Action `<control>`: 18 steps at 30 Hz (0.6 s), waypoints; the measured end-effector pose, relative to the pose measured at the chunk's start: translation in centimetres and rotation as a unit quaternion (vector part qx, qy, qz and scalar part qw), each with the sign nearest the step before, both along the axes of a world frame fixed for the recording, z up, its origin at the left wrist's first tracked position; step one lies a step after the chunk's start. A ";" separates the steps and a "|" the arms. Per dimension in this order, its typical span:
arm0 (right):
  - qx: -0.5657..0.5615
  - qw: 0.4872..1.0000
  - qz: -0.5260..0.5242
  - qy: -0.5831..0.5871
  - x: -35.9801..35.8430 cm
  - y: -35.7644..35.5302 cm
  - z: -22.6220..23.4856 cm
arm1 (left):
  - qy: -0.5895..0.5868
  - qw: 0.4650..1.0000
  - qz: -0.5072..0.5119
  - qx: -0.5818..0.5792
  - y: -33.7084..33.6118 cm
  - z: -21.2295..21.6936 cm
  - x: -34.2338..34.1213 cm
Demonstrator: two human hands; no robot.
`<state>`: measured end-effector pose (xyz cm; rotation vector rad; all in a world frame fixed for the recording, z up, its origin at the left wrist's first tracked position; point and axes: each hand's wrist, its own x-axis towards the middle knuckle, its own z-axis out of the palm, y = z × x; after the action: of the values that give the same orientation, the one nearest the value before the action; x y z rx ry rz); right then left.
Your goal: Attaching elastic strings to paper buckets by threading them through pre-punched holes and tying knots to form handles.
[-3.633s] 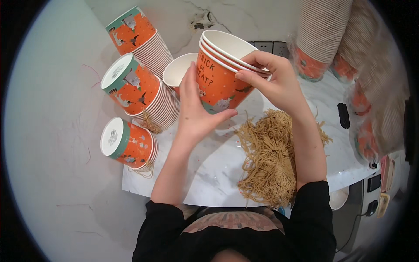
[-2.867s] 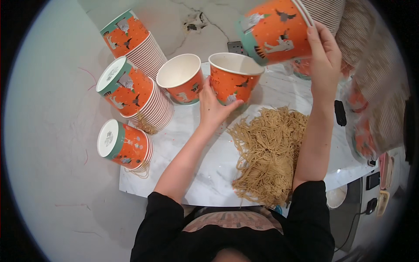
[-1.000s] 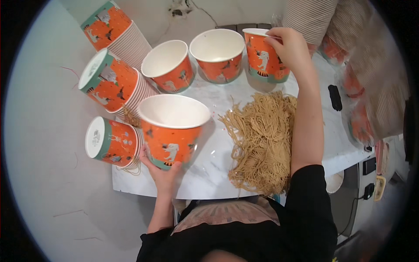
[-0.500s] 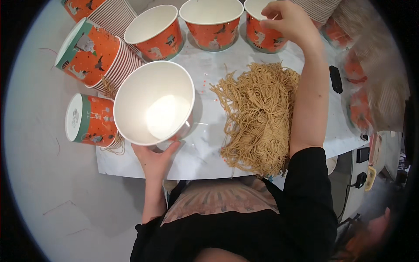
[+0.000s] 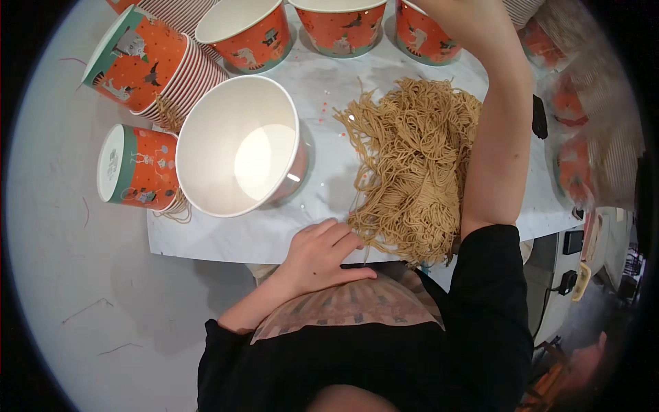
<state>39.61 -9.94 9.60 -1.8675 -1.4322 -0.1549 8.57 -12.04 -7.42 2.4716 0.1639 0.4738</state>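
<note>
A big pile of tan yarn-like strands (image 5: pixel 419 172) lies on the white marbled table in front of me. My left hand (image 5: pixel 319 257) is open at the table's near edge, beside the pile's lower left, fingers stretched and holding nothing. To its upper left a large white-lined paper bucket (image 5: pixel 237 147) stands tilted, its hollow inside showing. My right arm reaches past the pile to the far side. There my right hand (image 5: pixel 470 20) is at an orange paper bucket (image 5: pixel 425 41); its fingers lie beyond the upper edge of the picture.
More orange buckets (image 5: pixel 250 44) stand along the far side. Stacked buckets (image 5: pixel 147 65) lie at the left, with a smaller one (image 5: pixel 141 168) below trailing strands. A black object (image 5: pixel 539 117) and plastic-wrapped bucket stacks (image 5: pixel 576 103) are at the right.
My left hand has let go of the large bucket and moved right to the table's near edge. My right hand has slipped partly out of view at the top. The view has shifted slightly.
</note>
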 end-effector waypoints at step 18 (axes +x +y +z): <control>-0.133 0.846 0.514 0.045 -9.1 -1.8 -2.6 | -0.104 0.954 0.176 -0.221 1.9 7.0 -5.1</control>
<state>30.54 -11.74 6.97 -1.0287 -2.2545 0.6764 3.51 -10.12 -0.40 1.9420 0.5662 0.7530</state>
